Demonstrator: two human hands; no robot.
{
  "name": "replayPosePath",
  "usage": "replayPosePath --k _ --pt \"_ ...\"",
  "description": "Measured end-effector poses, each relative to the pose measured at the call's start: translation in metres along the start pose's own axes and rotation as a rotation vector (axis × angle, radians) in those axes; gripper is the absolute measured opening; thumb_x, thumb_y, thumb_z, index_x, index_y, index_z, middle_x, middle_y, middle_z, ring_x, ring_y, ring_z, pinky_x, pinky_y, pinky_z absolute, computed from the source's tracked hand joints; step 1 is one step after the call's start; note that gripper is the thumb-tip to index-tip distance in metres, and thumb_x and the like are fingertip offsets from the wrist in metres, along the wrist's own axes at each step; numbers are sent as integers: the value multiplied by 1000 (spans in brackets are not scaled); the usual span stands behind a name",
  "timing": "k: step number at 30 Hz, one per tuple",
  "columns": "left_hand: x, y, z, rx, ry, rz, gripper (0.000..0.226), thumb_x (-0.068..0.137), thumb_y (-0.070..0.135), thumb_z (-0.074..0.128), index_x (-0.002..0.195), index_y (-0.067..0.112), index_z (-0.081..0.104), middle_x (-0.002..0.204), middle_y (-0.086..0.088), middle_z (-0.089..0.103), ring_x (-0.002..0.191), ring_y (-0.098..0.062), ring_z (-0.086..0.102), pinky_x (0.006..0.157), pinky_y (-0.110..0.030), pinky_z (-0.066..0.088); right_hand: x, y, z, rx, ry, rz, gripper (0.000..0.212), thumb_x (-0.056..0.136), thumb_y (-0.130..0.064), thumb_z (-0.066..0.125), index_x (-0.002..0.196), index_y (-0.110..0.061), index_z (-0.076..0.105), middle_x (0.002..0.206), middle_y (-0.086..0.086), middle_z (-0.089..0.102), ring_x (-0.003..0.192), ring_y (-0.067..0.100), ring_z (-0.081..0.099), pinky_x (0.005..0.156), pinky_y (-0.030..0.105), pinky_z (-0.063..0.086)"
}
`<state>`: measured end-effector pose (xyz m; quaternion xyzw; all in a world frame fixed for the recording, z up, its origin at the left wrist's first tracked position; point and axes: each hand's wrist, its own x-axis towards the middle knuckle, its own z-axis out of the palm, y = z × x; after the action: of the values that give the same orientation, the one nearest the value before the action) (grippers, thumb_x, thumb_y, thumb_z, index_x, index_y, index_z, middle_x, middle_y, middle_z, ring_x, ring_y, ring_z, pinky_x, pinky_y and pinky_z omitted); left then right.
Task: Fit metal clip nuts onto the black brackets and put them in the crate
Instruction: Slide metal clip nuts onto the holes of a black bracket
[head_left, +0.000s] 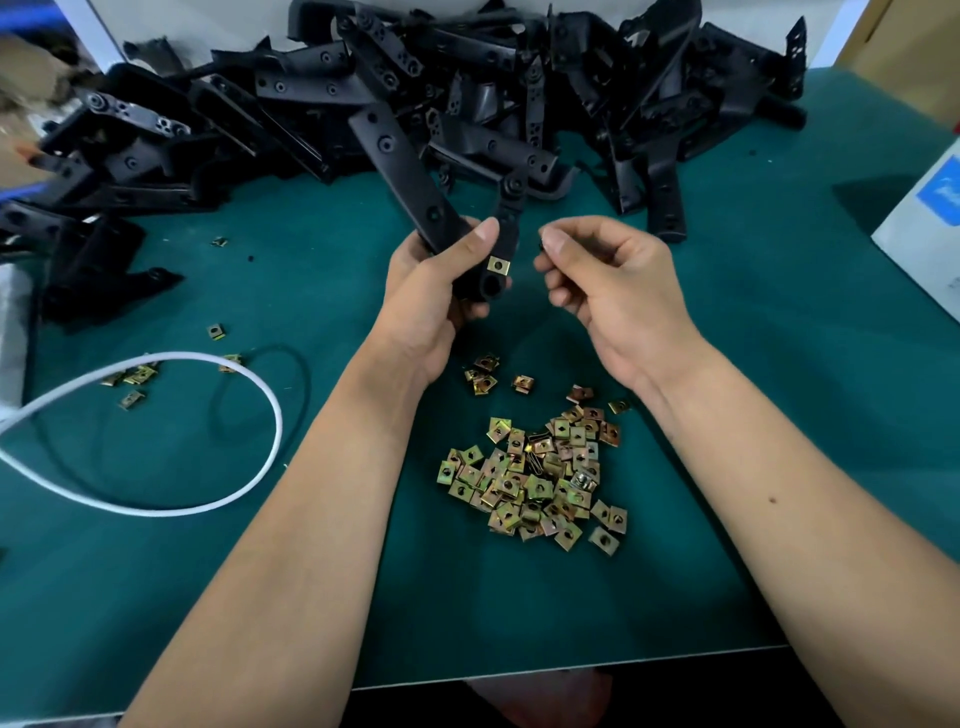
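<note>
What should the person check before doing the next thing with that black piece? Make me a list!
1. Bracket held firmly in the left hand: ok.
2. Clip nut seated on the bracket's lower end: ok, it looks pushed on.
3. Right hand holding another nut: cannot tell; its fingers are curled, with only something small and dark at the tips.
4. More nuts within reach: ok, a pile lies on the mat between the arms.
5. More brackets to do: ok, a heap sits behind.
6. Crate ready for the finished piece: cannot tell, no crate in view.
</note>
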<state>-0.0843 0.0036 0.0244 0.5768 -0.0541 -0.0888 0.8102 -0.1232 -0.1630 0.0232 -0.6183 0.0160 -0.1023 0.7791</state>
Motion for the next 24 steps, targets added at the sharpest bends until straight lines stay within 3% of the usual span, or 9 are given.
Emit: replayPosePath --k 3,5,9,17,24 --pt "-1 0 2 4 -10 -25 36 82 33 78 108 17 60 91 2 71 68 -16 66 49 -24 42 0 -4 0 156 -25 48 12 95 2 67 104 -3 73 85 11 76 70 13 69 69 21 57" --pt "-1 0 2 13 -8 -36 38 81 34 78 109 18 59 91 2 71 68 -15 66 50 -24 42 -1 -5 1 189 -10 73 10 97 0 65 104 0 72 85 11 77 68 13 69 66 20 57" --pt "0 -1 2 37 -40 -45 31 83 32 77 105 18 59 90 2 73 68 -17 67 50 -24 42 -1 -4 1 129 74 131 8 97 -12 70 96 -6 76 78 5 73 65 9 63 55 20 52" --pt "-3 -1 4 101 -67 -43 28 84 30 77 101 16 60 87 -1 69 66 -17 64 48 -23 40 -1 -4 4 159 71 174 18 97 -13 70 81 -7 72 68 2 67 61 9 59 57 20 54" --pt "-4 0 2 119 -77 -56 22 91 26 75 103 15 61 88 -1 69 67 -16 65 49 -23 42 0 -2 3 130 30 171 18 97 -12 70 79 -8 73 68 3 66 59 9 59 56 21 54"
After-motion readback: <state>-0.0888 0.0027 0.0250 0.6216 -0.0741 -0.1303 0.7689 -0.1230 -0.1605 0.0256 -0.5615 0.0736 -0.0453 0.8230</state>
